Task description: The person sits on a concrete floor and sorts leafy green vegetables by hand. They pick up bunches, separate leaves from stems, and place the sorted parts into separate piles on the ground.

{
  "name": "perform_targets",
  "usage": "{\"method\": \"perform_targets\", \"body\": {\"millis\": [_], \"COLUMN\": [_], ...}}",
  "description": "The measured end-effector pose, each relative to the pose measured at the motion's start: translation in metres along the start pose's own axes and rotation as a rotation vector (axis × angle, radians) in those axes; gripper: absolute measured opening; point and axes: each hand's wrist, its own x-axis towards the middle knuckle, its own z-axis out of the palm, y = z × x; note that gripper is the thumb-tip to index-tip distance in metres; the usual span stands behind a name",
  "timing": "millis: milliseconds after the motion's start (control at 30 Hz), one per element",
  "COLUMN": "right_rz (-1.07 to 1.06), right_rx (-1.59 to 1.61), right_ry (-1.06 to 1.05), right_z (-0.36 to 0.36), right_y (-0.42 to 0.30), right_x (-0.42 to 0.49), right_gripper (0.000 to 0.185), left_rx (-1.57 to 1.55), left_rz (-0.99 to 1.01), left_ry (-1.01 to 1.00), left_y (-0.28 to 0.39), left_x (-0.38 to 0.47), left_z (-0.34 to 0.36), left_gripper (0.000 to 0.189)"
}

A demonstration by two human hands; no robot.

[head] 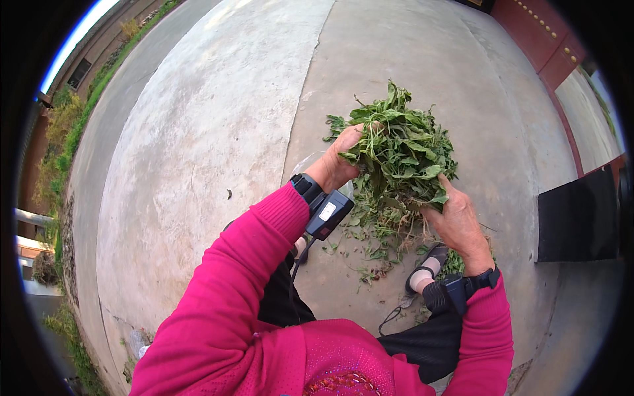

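Observation:
A large bundle of leafy green stems (401, 148) is held up between my two hands. My left hand (346, 151) grips its left side, with the fingers partly hidden by leaves. At the lower right, my right hand (455, 213) grasps the bundle, thumb and fingers around leaves and pale roots or stems. Below the bundle, loose leaves and stem scraps (376, 247) lie on the concrete. Part of a clear plastic bag (309, 161) shows behind my left wrist.
My shoe (430, 262) stands on the concrete floor (218, 123), with more greens (453, 265) beside it. At the right are a black panel (577, 218) and a dark red door with studs (537, 29). Plants (69, 133) edge the concrete at the left.

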Motion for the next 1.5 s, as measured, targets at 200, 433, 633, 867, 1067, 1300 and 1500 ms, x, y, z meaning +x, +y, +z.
{"method": "perform_targets", "body": {"millis": [200,433,633,867,1067,1300,1500], "right_rz": [-0.008,-0.344,-0.328,-0.252,-0.225,-0.163,-0.233], "right_rx": [0.309,-0.005,-0.157,-0.137,-0.134,-0.152,-0.053], "right_ry": [-0.132,0.041,0.039,0.036,0.078,0.017,-0.004], "right_z": [-0.006,0.008,0.005,0.003,0.009,0.014,0.018], "right_y": [-0.007,-0.024,-0.026,-0.011,0.002,0.002,0.026], "right_x": [-0.002,-0.005,-0.008,-0.006,-0.001,0.001,0.005], "right_gripper": [0.064,0.067,0.065,0.062,0.054,0.051,0.059], "left_rx": [-0.052,-0.004,0.021,0.198,0.153,0.713,0.127], "left_rz": [0.048,-0.045,-0.008,0.043,0.049,0.520,0.295], "left_ry": [0.021,-0.086,-0.437,-0.175,-0.147,-0.107,-0.183], "left_y": [-0.011,-0.023,-0.023,0.002,0.009,0.000,0.012], "left_x": [-0.003,-0.001,0.007,-0.005,-0.001,0.008,0.009], "left_z": [0.003,0.000,0.010,0.018,0.031,0.023,0.017], "left_gripper": [0.022,0.052,0.063,0.040,0.024,0.023,0.030]}}
